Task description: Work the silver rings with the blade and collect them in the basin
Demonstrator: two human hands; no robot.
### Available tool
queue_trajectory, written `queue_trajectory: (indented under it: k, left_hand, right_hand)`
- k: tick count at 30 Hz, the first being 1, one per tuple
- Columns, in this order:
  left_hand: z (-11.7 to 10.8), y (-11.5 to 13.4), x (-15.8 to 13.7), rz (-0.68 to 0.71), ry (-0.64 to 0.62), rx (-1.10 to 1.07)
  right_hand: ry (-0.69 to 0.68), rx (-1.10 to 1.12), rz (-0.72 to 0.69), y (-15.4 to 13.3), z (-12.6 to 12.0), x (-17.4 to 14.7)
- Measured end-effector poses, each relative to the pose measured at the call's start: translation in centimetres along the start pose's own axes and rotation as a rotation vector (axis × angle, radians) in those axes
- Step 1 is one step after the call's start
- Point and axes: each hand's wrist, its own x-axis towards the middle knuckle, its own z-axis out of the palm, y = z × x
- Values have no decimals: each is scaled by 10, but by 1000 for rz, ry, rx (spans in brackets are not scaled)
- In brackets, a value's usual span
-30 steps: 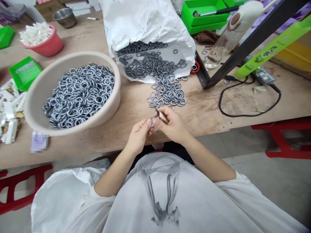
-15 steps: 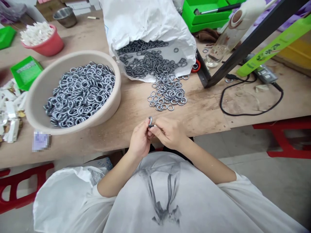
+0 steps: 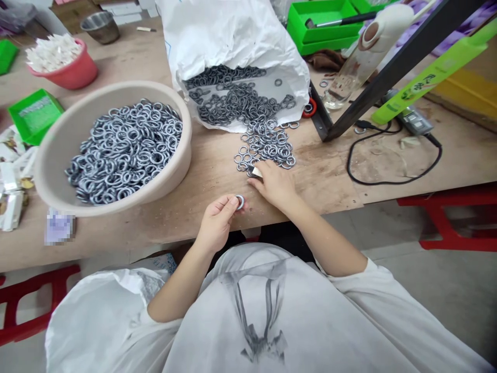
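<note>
Between the thumb and fingers of my left hand is a grey metal ring, held just above the table's near edge. My right hand grips a small tool with a black tip and a pale body; its exact kind I cannot make out. That tip is at the near edge of a pile of loose metal rings, which spills out of a white sack lying on its side. Left of my hands, a large beige basin holds a heap of similar rings.
A black metal frame rises at the right, near a clear bottle and a looped black cable. Green trays stand behind it. On the left are a red bowl of white pieces and a green box.
My hands have come apart. The right one has moved forward to the ring pile with the tool, while the left stays near the table edge with its ring.
</note>
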Motion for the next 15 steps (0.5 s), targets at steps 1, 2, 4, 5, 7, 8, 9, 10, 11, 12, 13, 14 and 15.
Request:
queue_trajectory:
  k: [1, 2, 4, 5, 7, 8, 9, 10, 11, 12, 13, 14, 15]
  left_hand:
    - [-4, 1, 3, -5, 2, -10]
    - [-7, 2, 6, -14, 9, -25]
    - [-12, 4, 11, -44, 42, -65]
    - [-14, 5, 14, -64, 60, -84]
    - [-13, 6, 18, -104, 88, -116]
    - [-11, 6, 20, -116, 92, -125]
    - [-9, 5, 22, -119, 86, -129]
    - [-5, 3, 22, -113, 75, -128]
    - [-2, 0, 23, -97, 63, -119]
    - [2, -2, 23, -72, 51, -102]
    - [5, -5, 22, -41, 45, -77]
    - [7, -8, 21, -7, 48, -47]
    - [9, -9, 20, 26, 58, -15]
  right_hand:
    - [-23, -32, 4, -2, 1, 2]
    - [-39, -43, 13, -2, 2, 4]
    - [-31, 10, 24, -1, 3, 7]
    - [-8, 83, 26, 0, 3, 7]
    - [25, 346, 20, 1, 2, 5]
    - [17, 534, 14, 0, 1, 2]
    - [-15, 740, 11, -2, 0, -2]
    - [-68, 943, 13, -6, -1, -7]
    - [-132, 1119, 21, -12, -2, -12]
    - [-187, 1253, 35, -18, -2, -18]
    - [-222, 1338, 52, -24, -3, -23]
    - [-230, 1380, 68, -29, -3, -28]
    - [-218, 1391, 80, -33, -3, -32]
